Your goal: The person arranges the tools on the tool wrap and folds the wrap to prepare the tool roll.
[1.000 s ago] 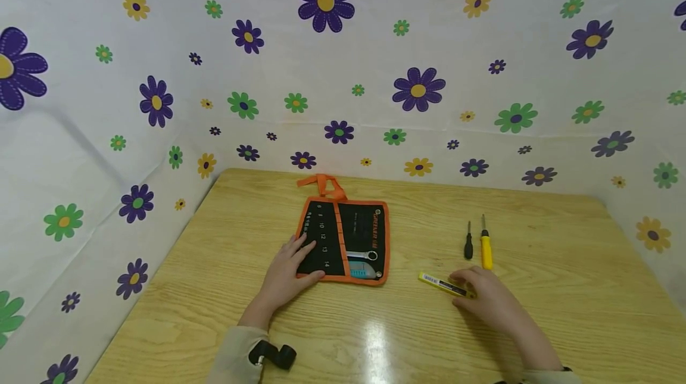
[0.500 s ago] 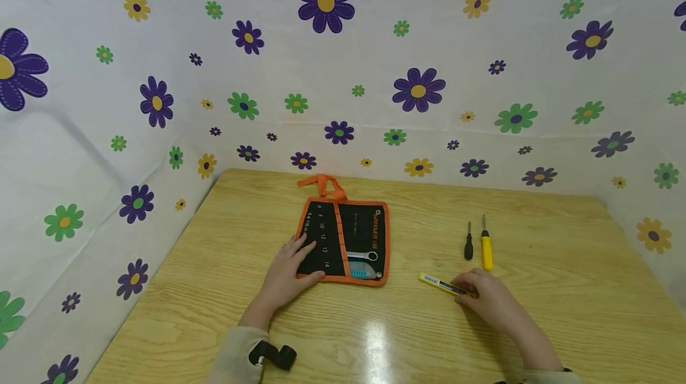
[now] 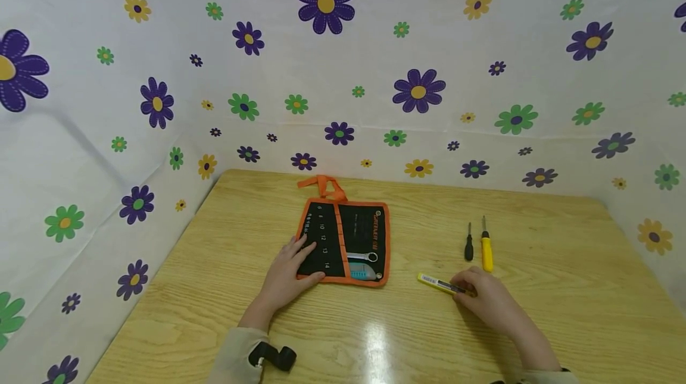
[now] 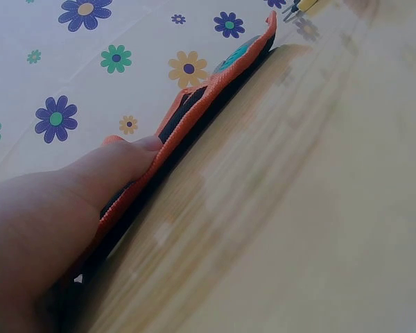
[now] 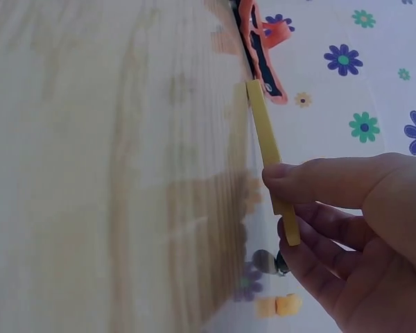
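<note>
My left hand [image 3: 286, 274] rests on the left part of a black tool pouch [image 3: 364, 226] with orange trim, its fingers spread. In the left wrist view the thumb [image 4: 125, 163] lies over the pouch's near edge. A silver wrench [image 3: 364, 256] and a teal-and-grey tool [image 3: 362, 271] show in the pouch's pockets. My right hand [image 3: 485, 294] pinches the right end of a slim flat yellow tool [image 3: 434, 281], which has a barcode label and a dark strip. In the right wrist view, the yellow tool [image 5: 265, 128] sits between thumb and fingers, close to the tabletop.
Behind the right hand lie a small black screwdriver [image 3: 468, 250] and a yellow-handled screwdriver [image 3: 486, 253], tips pointing away. An orange strap [image 3: 324, 184] trails from the pouch's far edge. The wooden table [image 3: 214, 312] meets flower-patterned cloth [image 3: 455, 74] at the back and sides.
My right thumb and fingers have closed on the yellow tool's end, and the tool has shifted very slightly. The left hand and the pouch stay put.
</note>
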A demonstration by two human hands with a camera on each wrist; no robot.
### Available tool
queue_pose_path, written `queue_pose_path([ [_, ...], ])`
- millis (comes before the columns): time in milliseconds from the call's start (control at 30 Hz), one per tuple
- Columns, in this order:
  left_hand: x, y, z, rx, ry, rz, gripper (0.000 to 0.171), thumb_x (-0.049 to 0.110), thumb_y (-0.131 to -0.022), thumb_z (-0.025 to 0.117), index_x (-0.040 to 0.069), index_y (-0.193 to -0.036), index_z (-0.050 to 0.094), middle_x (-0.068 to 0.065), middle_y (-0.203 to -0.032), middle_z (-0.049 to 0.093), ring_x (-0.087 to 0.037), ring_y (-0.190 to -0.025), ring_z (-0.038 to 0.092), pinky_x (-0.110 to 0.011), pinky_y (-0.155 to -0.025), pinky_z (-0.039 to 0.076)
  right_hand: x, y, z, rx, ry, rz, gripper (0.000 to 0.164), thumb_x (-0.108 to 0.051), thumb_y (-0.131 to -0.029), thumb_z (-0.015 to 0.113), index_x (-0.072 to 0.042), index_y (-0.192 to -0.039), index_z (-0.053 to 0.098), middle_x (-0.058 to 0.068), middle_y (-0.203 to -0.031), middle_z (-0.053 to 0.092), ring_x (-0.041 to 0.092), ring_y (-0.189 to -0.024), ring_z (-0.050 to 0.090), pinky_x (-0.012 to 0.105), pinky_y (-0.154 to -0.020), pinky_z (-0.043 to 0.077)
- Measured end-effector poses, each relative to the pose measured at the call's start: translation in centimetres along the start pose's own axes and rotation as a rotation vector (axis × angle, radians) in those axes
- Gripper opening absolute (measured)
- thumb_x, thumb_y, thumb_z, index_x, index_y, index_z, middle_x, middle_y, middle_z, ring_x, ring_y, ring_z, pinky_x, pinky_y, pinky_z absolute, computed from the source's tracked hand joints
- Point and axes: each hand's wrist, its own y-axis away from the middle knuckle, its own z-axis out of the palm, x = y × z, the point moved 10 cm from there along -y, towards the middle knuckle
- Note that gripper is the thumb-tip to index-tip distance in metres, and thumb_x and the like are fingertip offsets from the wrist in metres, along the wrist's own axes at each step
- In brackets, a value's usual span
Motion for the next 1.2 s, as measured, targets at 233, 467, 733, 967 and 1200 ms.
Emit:
queue_pose_path([
  [233, 0.0, 0.0, 0.0, 0.005, -0.003, 0.003, 0.073, 0.053, -0.084, 0.067, 0.014, -0.143, 0.048, -0.013, -0.151, 0.034, -0.034, -0.142, 0.02, -0.058, -0.11, 0.021, -1.2, -0.6, -0.6, 0.074, 0.002, -0.054, 0.016, -0.003, -0.08, 0.075, -0.009, -0.094, 0.071, -0.003, -0.089, 0.059, 0.011, -0.079, 0.054, 0.03, -0.067, 0.05],
  [467, -0.1, 0.0, 0.1, -0.008, -0.007, -0.005, 0.073, 0.053, -0.085, 0.066, 0.014, -0.143, 0.047, -0.012, -0.152, 0.032, -0.034, -0.142, 0.018, -0.057, -0.111, 0.02, -2.8, -1.9, -0.5, 0.118, -0.015, -0.103, 0.016, 0.0, -0.08, 0.074, -0.008, -0.094, 0.071, -0.002, -0.09, 0.06, 0.013, -0.082, 0.057, 0.033, -0.07, 0.052],
  [733, -0.2, 0.1, 0.0, -0.012, -0.003, -0.011, 0.074, 0.054, -0.084, 0.066, 0.015, -0.144, 0.046, -0.011, -0.153, 0.031, -0.033, -0.143, 0.018, -0.057, -0.111, 0.02, -4.8, -3.9, -0.2, 0.161, -0.031, -0.144, 0.017, 0.003, -0.08, 0.074, -0.007, -0.093, 0.071, 0.0, -0.09, 0.06, 0.016, -0.083, 0.058, 0.036, -0.072, 0.052],
  [967, -0.4, 0.0, 0.4, -0.039, 0.002, -0.036, 0.074, 0.055, -0.085, 0.065, 0.018, -0.146, 0.044, -0.008, -0.154, 0.028, -0.029, -0.144, 0.015, -0.055, -0.112, 0.017, -6.1, -6.2, 0.7, 0.155, -0.071, -0.148, 0.015, 0.001, -0.081, 0.074, -0.005, -0.094, 0.071, 0.002, -0.091, 0.061, 0.019, -0.084, 0.058, 0.037, -0.073, 0.051],
  [1200, -0.5, -0.1, 0.4, -0.042, -0.006, -0.032, 0.075, 0.056, -0.085, 0.064, 0.018, -0.146, 0.043, -0.009, -0.154, 0.028, -0.03, -0.144, 0.015, -0.056, -0.112, 0.018, -7.7, -8.0, 1.6, 0.159, -0.091, -0.166, 0.012, 0.0, -0.081, 0.074, -0.004, -0.092, 0.071, 0.002, -0.089, 0.06, 0.02, -0.085, 0.057, 0.038, -0.075, 0.051],
])
